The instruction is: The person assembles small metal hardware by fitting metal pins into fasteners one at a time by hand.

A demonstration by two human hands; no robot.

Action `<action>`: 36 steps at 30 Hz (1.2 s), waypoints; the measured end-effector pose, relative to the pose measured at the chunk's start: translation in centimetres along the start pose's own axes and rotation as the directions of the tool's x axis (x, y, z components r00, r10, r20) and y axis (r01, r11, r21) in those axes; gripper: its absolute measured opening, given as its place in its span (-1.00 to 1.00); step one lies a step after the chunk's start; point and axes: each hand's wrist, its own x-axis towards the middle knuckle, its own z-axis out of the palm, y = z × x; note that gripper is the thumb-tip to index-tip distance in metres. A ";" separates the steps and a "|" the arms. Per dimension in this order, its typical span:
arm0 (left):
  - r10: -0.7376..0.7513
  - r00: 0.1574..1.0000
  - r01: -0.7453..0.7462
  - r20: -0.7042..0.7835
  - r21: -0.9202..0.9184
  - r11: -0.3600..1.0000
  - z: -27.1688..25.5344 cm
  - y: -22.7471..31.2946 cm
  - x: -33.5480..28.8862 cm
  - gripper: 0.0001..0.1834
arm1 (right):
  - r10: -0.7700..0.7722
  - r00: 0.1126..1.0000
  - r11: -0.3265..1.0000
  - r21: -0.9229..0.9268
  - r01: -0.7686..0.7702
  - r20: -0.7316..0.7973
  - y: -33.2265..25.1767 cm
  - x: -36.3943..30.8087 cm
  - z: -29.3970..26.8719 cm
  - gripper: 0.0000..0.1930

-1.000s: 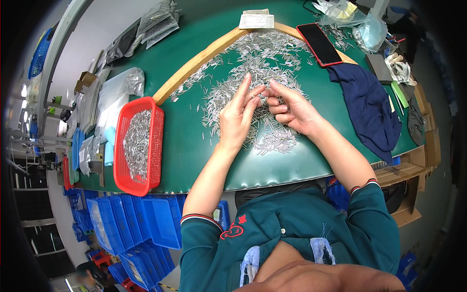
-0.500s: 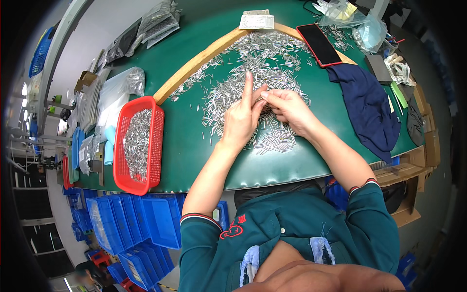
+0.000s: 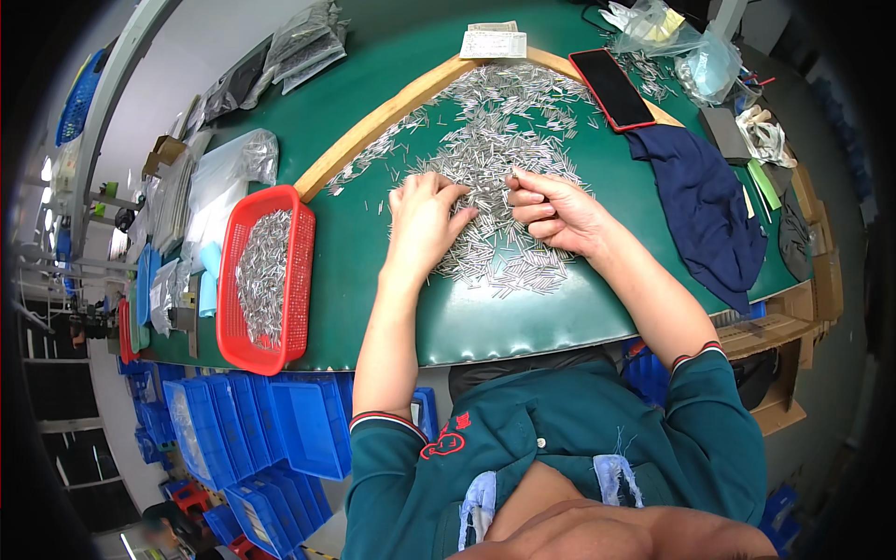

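A wide heap of small silvery metal pins (image 3: 499,140) lies spread over the green tabletop. My left hand (image 3: 425,217) is at the left edge of this heap, its fingers bent and its thumb apart from them, with nothing visible in its grasp. Over the right side of the heap is my right hand (image 3: 565,215). Its thumb and forefinger press together, the other fingers curled below. Whatever sits in that pinch is too small to make out.
Left of the heap stands a red plastic basket (image 3: 301,280) partly filled with pins. A wooden strip (image 3: 373,117) borders the heap at the far side. A phone (image 3: 611,87) and a dark blue cloth (image 3: 700,201) lie to the right. Blue bins (image 3: 308,425) are below the table.
My hands were together over the heap, the left forefinger pointing away. Now they are apart: the left has moved left and its fingers have bent; the right stays nearly in place, still pinched.
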 end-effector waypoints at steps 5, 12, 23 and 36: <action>0.096 0.991 -0.095 -0.098 0.022 0.995 1.3 0.5 0.1 -0.89 | -0.019 0.999 0.999 0.036 0.017 0.046 0.0 0.0 -0.3 -0.81; -0.102 0.985 0.003 -0.139 -0.576 0.817 0.9 1.3 0.3 -0.90 | -0.103 0.991 0.973 -0.217 0.082 -0.089 0.3 -0.4 0.5 -0.77; 0.020 0.947 -0.161 -0.322 -0.416 0.895 1.7 1.9 0.4 -0.88 | -0.329 0.929 0.782 -0.600 0.167 -0.170 1.4 -0.2 1.2 -0.73; -0.187 0.979 0.040 -0.079 -0.829 0.558 2.4 2.4 0.3 -0.80 | -0.626 0.774 0.459 -0.755 0.469 0.100 2.1 0.4 0.6 -0.77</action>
